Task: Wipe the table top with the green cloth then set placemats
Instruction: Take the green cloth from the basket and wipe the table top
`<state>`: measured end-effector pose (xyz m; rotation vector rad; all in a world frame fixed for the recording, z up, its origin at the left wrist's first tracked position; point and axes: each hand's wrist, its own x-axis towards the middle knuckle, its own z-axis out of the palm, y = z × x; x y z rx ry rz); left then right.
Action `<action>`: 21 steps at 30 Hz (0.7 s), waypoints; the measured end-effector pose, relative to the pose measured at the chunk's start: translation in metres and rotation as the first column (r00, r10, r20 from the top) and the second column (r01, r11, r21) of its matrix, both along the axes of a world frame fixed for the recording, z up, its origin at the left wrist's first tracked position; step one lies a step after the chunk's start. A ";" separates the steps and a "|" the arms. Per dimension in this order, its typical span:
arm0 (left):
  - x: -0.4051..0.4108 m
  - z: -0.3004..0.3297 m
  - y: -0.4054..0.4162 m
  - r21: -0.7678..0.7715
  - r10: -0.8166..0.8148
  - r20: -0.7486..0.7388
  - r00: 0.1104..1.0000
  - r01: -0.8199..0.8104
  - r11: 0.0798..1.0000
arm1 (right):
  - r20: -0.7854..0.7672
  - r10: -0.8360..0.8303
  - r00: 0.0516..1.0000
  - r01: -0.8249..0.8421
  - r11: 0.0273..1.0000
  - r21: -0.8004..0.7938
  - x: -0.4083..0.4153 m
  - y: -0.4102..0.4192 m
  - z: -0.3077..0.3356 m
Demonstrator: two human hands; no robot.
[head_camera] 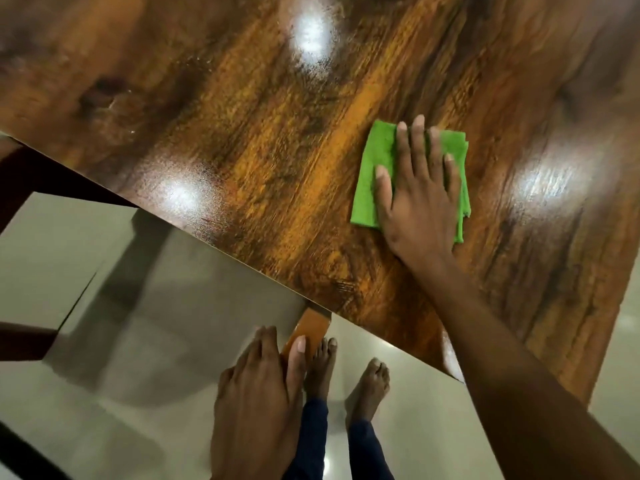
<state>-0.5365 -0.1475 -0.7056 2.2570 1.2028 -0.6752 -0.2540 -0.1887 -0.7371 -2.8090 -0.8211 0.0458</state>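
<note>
From the head camera, the glossy brown wooden table top (pixel 277 150) fills the upper part of the picture, with bright light reflections on it. The folded bright green cloth (pixel 372 174) lies flat on this surface, toward the right side. The right hand (pixel 420 199) rests on the cloth with palm down and fingers spread flat (it presses, it does not pinch). The left hand (pixel 256 393) hangs below the table edge, fingers loosely together, holding nothing. Under it the pale glossy tiled floor (pixel 121 306) and two bare feet (pixel 367 386) show. No container is visible.
</note>
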 end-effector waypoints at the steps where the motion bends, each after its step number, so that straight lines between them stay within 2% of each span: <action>1: 0.003 0.000 0.001 -0.001 0.012 0.001 1.000 -0.012 1.000 | -0.007 0.006 1.000 -0.006 1.000 -0.012 -0.013 -0.003 0.001; 4: 0.012 0.002 0.006 0.012 0.065 0.084 0.994 -0.067 0.998 | -0.019 0.048 0.999 -0.049 0.998 -0.041 -0.047 -0.001 0.001; 7: 0.023 -0.001 0.012 0.129 0.054 0.248 0.967 -0.088 0.988 | -0.014 0.088 0.996 -0.088 0.995 -0.045 -0.069 0.006 0.000; 9: 0.030 -0.008 0.016 0.203 0.030 0.296 0.955 -0.094 0.975 | -0.005 0.104 0.995 -0.104 0.993 -0.059 -0.079 0.010 -0.001; 13: 0.029 -0.016 0.011 0.210 0.103 0.197 0.975 -0.145 0.967 | 0.006 0.154 0.988 -0.153 0.985 -0.082 -0.090 0.014 -0.002; 16: 0.034 -0.022 0.005 0.129 0.083 0.073 0.994 -0.092 0.987 | 0.013 0.186 0.982 -0.185 0.980 -0.076 -0.085 0.026 -0.002; 18: 0.035 -0.026 0.007 0.135 0.044 0.011 0.999 -0.045 0.990 | 0.026 0.217 0.976 -0.215 0.974 -0.064 -0.074 0.047 -0.003; 21: 0.034 -0.024 0.010 0.211 0.000 0.032 0.999 -0.007 0.977 | 0.046 0.252 0.967 -0.251 0.968 -0.025 -0.050 0.093 -0.005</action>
